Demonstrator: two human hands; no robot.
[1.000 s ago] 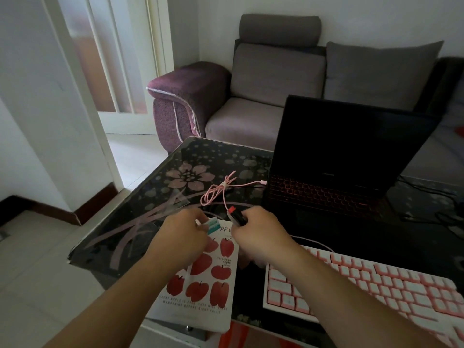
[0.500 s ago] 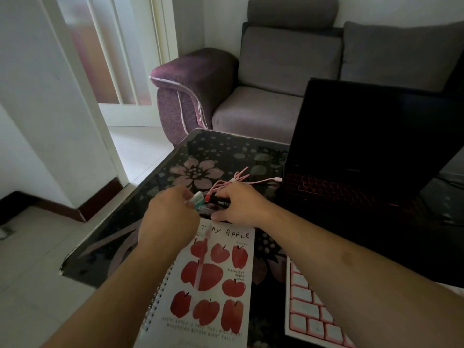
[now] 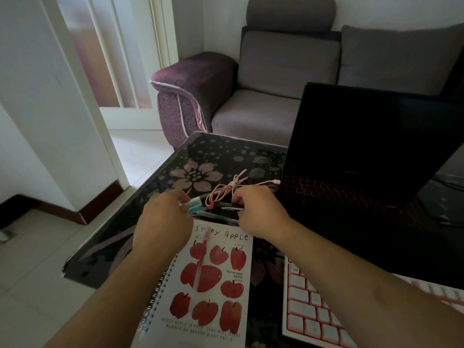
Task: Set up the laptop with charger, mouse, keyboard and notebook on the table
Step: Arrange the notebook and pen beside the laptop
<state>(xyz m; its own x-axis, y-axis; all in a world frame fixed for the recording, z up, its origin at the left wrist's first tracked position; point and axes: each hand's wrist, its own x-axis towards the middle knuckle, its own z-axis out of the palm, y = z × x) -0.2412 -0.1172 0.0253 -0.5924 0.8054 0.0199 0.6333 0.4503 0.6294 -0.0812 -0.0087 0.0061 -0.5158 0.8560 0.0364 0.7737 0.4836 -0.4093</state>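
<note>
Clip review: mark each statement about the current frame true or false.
1. The black laptop is closed. False: its lid stands open.
2. The spiral notebook with red apples lies left of the pink-and-white keyboard. True.
3. The left hand pinches a small white-and-teal eraser. True.
4. The coiled pink cable lies on the grey sofa. False: it lies on the dark floral glass table.
5. The right hand rests on the keyboard. False: it is at the black pens.

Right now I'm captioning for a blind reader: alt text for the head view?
Two hands place pens and an eraser above an apple-print notebook on a floral table, beside an open laptop and pink keyboard.
</note>
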